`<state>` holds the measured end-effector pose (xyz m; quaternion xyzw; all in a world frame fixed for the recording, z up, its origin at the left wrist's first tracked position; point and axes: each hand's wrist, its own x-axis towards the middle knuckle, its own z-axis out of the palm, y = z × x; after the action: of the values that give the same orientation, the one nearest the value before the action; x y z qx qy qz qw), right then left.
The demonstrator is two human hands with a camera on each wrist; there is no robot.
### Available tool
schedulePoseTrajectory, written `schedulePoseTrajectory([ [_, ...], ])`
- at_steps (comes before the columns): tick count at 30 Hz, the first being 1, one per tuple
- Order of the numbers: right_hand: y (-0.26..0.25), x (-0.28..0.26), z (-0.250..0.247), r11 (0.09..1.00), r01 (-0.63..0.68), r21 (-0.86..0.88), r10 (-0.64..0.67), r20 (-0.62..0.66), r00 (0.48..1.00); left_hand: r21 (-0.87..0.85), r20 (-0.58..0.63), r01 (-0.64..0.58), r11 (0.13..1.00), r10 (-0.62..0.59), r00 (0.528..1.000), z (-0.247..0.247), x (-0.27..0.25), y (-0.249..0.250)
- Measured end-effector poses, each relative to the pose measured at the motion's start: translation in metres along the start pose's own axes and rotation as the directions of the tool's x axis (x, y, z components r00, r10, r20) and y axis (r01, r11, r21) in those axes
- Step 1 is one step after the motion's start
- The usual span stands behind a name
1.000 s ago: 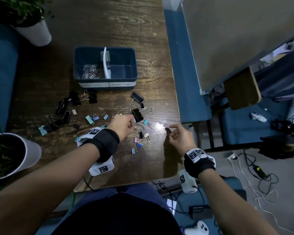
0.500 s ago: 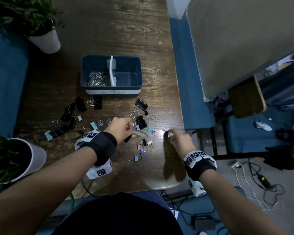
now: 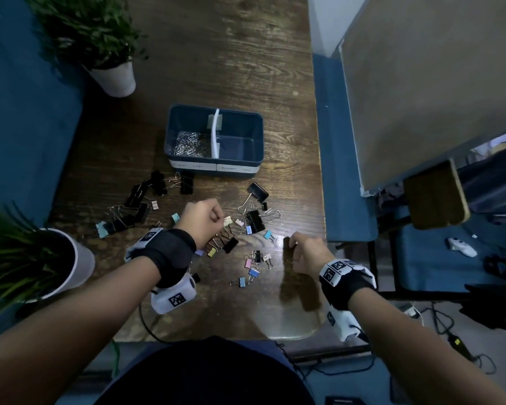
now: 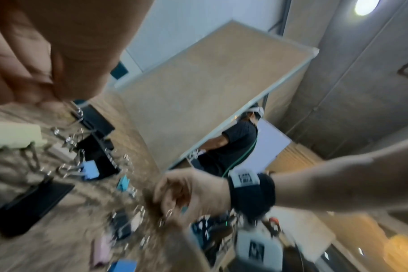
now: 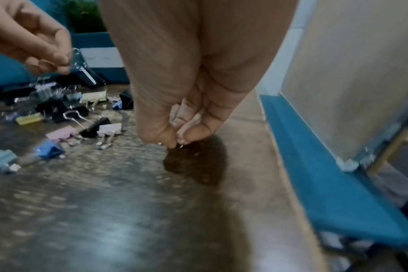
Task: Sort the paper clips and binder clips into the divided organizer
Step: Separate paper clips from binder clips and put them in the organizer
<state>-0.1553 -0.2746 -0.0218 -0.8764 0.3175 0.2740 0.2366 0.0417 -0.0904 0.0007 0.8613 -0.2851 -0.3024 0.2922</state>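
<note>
The blue divided organizer (image 3: 170, 133) stands mid-table. Its left compartment holds a heap of silver paper clips (image 3: 190, 142); its right compartment (image 3: 237, 145) shows only bare floor. Black and pastel binder clips (image 3: 254, 222) lie scattered in front of it. My left hand (image 3: 202, 223) hovers over them with fingers curled, pinching a thin silver wire clip (image 5: 76, 55); I cannot tell if it is a loose paper clip or a binder clip's handle. My right hand (image 3: 302, 252) is near the table's right edge, its fingertips pinching a small paper clip (image 5: 181, 146) just above the wood.
Two white potted plants stand at the far left (image 3: 116, 78) and near left (image 3: 70, 267). Another cluster of black binder clips (image 3: 146, 197) lies left of my hand. A blue bench (image 3: 345, 176) and a leaning cork board (image 3: 421, 92) border the table's right edge.
My right hand's fingers have curled from reaching flat at the table into a pinch on the paper clip. My left hand drew slightly nearer the organizer. The head view tilted, shifting everything down.
</note>
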Motion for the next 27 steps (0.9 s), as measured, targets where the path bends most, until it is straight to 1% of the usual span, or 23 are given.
schedulePoseTrajectory([
  [2,-0.006,-0.004,0.004,1.000,-0.005,0.007,0.005,-0.019,1.000,-0.089,-0.069,0.041,0.995,-0.047,0.997,-0.011,-0.002,-0.001],
  [3,-0.011,-0.004,0.005,0.998,-0.007,0.056,0.008,-0.027,1.000,-0.126,-0.097,0.056,0.990,-0.068,0.993,-0.017,-0.003,-0.002],
  [4,-0.017,-0.003,0.005,0.985,-0.011,0.172,0.017,-0.034,0.999,-0.150,-0.125,0.066,0.986,-0.085,0.989,-0.023,-0.003,-0.004],
  [5,-0.025,-0.002,0.002,0.944,-0.006,0.331,0.018,-0.035,0.999,-0.165,-0.152,0.077,0.983,-0.103,0.983,-0.030,-0.003,-0.006],
  [6,-0.036,-0.001,-0.004,0.863,0.005,0.505,0.013,-0.033,0.999,-0.176,-0.177,0.090,0.980,-0.122,0.977,-0.037,-0.002,-0.008],
  [7,-0.049,0.001,-0.014,0.782,0.044,0.622,0.000,-0.070,0.998,-0.182,-0.200,0.098,0.978,-0.134,0.971,-0.044,0.000,-0.008],
  [8,-0.063,0.005,-0.027,0.715,0.104,0.692,-0.021,-0.127,0.992,-0.187,-0.227,0.097,0.978,-0.139,0.964,-0.050,0.001,-0.007],
  [10,-0.096,0.016,-0.057,0.635,0.233,0.736,-0.093,-0.227,0.970,-0.209,-0.273,0.090,0.974,-0.147,0.951,-0.064,0.006,-0.001],
  [12,-0.134,0.029,-0.091,0.585,0.345,0.734,-0.161,-0.312,0.937,-0.250,-0.323,0.076,0.965,-0.157,0.933,-0.078,0.017,0.007],
  [14,-0.165,0.053,-0.118,0.559,0.426,0.712,-0.191,-0.389,0.901,-0.309,-0.383,0.051,0.950,-0.173,0.908,-0.091,0.033,0.015],
  [16,-0.189,0.081,-0.130,0.578,0.441,0.686,-0.165,-0.431,0.887,-0.351,-0.435,0.026,0.936,-0.188,0.881,-0.100,0.051,0.021],
  [18,-0.203,0.102,-0.132,0.622,0.409,0.668,-0.122,-0.433,0.893,-0.359,-0.437,0.035,0.933,-0.201,0.877,-0.102,0.065,0.029],
  [19,-0.207,0.106,-0.131,0.672,0.381,0.635,-0.124,-0.411,0.903,-0.344,-0.435,0.051,0.938,-0.208,0.876,-0.101,0.070,0.031],
  [21,-0.209,0.107,-0.125,0.771,0.362,0.524,-0.166,-0.383,0.909,-0.305,-0.426,0.095,0.948,-0.225,0.876,-0.095,0.075,0.031],
  [22,-0.206,0.105,-0.121,0.787,0.375,0.490,-0.186,-0.391,0.901,-0.284,-0.427,0.105,0.953,-0.224,0.876,-0.093,0.074,0.028],
  [25,-0.182,0.081,-0.109,0.761,0.434,0.482,-0.205,-0.456,0.866,-0.231,-0.431,0.090,0.969,-0.185,0.883,-0.083,0.059,0.017],
  [26,-0.167,0.074,-0.101,0.768,0.420,0.483,-0.189,-0.455,0.870,-0.207,-0.430,0.069,0.976,-0.154,0.889,-0.077,0.051,0.012],
  [27,-0.149,0.064,-0.092,0.793,0.384,0.473,-0.166,-0.439,0.883,-0.174,-0.430,0.020,0.985,-0.094,0.898,-0.069,0.042,0.007],
])
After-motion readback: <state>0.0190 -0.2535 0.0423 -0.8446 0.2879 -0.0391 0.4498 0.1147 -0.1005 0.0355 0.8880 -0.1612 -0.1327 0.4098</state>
